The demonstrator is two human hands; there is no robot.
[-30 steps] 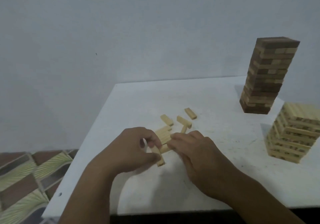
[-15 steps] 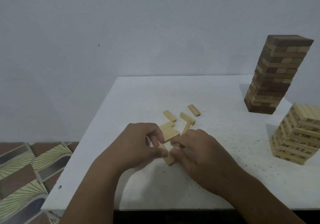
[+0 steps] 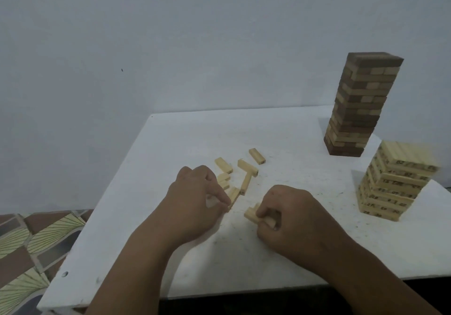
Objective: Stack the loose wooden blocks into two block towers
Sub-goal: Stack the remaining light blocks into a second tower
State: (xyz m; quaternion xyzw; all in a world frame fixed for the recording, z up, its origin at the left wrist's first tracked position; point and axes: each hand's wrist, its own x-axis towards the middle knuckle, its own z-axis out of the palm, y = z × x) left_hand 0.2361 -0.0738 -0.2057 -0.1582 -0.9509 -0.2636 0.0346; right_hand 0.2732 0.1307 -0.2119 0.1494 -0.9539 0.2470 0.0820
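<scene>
Several loose pale wooden blocks point(image 3: 246, 167) lie scattered mid-table. My left hand point(image 3: 195, 200) pinches a small group of blocks point(image 3: 233, 196) at their near end, on the table. To its right, my right hand point(image 3: 285, 214) grips a couple of blocks point(image 3: 253, 213) with curled fingers, their pale ends sticking out leftward. A tall dark-and-light block tower point(image 3: 358, 105) stands at the back right. A shorter pale tower point(image 3: 395, 180) with printed numbers stands nearer, at the right edge.
The white table point(image 3: 170, 144) has its left edge running diagonally beside a patterned tiled floor point(image 3: 29, 239). A plain wall rises behind the table. The table's front edge lies just under my forearms.
My hands have parted: the right hand drew a couple of blocks out of the pile toward the right and near side, while the left stayed on the remaining group.
</scene>
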